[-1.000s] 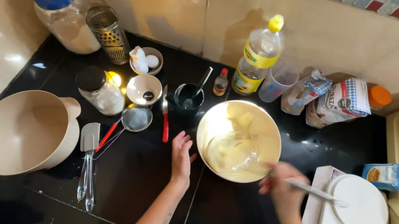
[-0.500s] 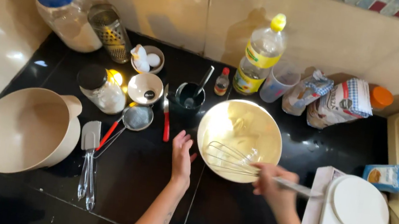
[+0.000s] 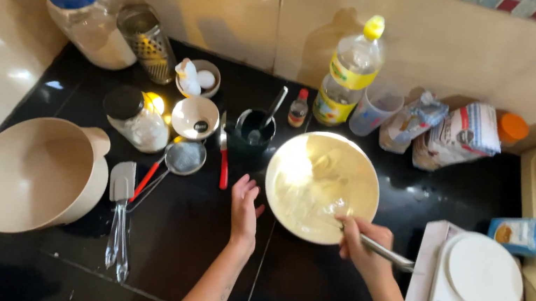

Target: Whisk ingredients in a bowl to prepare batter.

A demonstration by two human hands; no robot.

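bowl: round cream mixing bowl (image 3: 323,187) on black tabletop (image 3: 185,230), centre-right, pale batter inside, glare on left wall
whisk: metal whisk (image 3: 367,242), wires down in batter, blurred
right hand (image 3: 363,246): grip clenched around whisk handle
left hand (image 3: 244,204): grip released, flat on tabletop just beside bowl
scale: white kitchen scale (image 3: 473,294) right of bowl

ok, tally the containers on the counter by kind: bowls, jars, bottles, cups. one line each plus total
Bowls: 4 (big beige bowl, mixing bowl, small white bowl, egg bowl)
Jars: 2 (blue-lid jar, black-lid jar)
Bottles: 2 (oil bottle, small red-cap bottle)
Cups: 2 (dark cup, clear cup)
Total: 10
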